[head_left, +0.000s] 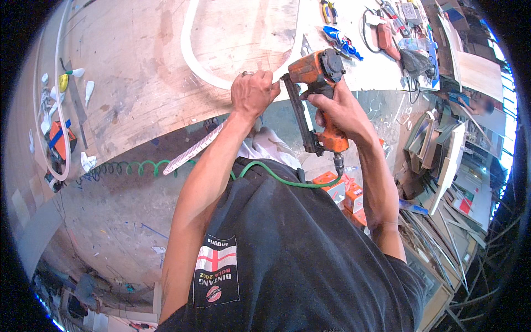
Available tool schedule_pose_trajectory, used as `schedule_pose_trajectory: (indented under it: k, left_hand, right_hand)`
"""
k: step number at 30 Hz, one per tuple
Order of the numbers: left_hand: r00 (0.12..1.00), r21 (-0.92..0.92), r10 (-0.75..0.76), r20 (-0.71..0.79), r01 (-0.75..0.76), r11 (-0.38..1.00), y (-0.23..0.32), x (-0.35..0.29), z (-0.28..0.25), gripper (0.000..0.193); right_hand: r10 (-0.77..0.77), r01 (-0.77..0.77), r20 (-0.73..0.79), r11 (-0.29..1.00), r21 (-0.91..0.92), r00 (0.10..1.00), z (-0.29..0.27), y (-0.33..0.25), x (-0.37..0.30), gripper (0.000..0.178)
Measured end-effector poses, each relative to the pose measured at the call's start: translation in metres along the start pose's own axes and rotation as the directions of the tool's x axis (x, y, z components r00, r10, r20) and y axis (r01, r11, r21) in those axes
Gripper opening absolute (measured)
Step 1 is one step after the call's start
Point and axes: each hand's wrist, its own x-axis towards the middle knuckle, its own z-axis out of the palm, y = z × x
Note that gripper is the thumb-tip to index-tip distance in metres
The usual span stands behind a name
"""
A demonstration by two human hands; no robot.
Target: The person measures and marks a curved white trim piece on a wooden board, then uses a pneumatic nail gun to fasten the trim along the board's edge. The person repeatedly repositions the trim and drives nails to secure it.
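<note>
A U-shaped white strip (191,52) lies on the wooden worktable, its bend at the near edge. My left hand (254,91) is closed around that bend. In my right hand (347,110) is an orange and black air nail gun (307,71), gripped by its handle. Its nose is beside the fingers of my left hand, close to the strip; whether it touches cannot be seen. From the base of the handle a green air hose (287,181) runs across my black shirt. Below my left wrist a pale, marked strip (193,148) slants out, partly behind my forearm.
On the worktable (133,72), pliers (328,12), a blue packet (343,43) and an orange tool (387,41) lie far right. Another orange tool (58,138) and bottles sit left. The hose coils (138,167) below the edge. Orange boxes (354,196) and stacked boards (442,166) stand right.
</note>
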Motion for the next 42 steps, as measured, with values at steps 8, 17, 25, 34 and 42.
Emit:
schedule_pose_trajectory:
  k: [8, 17, 25, 34, 42]
  left_hand:
    - [1.000, -0.014, 0.005, -0.010, -0.005, 1.000, 0.000, 0.000, 0.000, 0.027]
    - [1.000, 0.001, -0.001, -0.013, 0.001, 1.000, 0.001, -0.002, -0.001, 0.027]
    - [0.999, 0.029, 0.032, 0.003, -0.032, 0.999, -0.002, -0.001, 0.001, 0.029]
    - [0.999, 0.084, -0.031, 0.039, 0.027, 0.996, 0.004, 0.003, -0.008, 0.035]
    - [0.999, 0.217, 0.020, 0.025, -0.025, 0.976, 0.027, 0.044, -0.006, 0.032]
  right_hand:
    - [-0.042, 0.042, 0.005, 0.999, -0.031, 0.999, 0.000, -0.002, 0.001, 0.067]
    - [-0.015, 0.015, -0.002, 0.996, -0.088, 1.000, 0.003, -0.001, 0.002, 0.070]
    - [-0.029, 0.046, -0.119, 0.989, 0.142, 0.992, -0.012, 0.018, -0.009, 0.067]
    - [-0.064, 0.205, -0.349, 0.901, 0.383, 0.935, -0.046, 0.052, -0.031, 0.047]
    - [-0.131, 0.298, -0.352, 0.827, 0.477, 0.927, -0.064, 0.076, -0.023, 0.041]
